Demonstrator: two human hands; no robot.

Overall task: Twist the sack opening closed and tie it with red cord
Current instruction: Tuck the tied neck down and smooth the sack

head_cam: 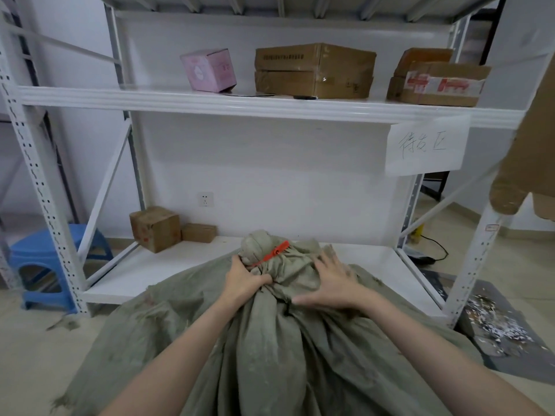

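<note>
A large grey-green sack (270, 349) fills the lower middle of the head view, its top leaning on the bottom shelf. Its opening is twisted into a bunched neck (255, 244), and a red cord (274, 253) is cinched around it with one end sticking up to the right. My left hand (244, 279) grips the gathered cloth just below the cord, fingers curled into the folds. My right hand (332, 283) lies spread and flat on the sack's right shoulder, fingers straight.
A white metal rack (210, 99) stands directly ahead; two small cardboard boxes (156, 228) sit on its bottom shelf, a pink box (208, 69) and brown cartons above. A blue stool (45, 262) is at left, paper scraps on a dark mat (495, 322) at right.
</note>
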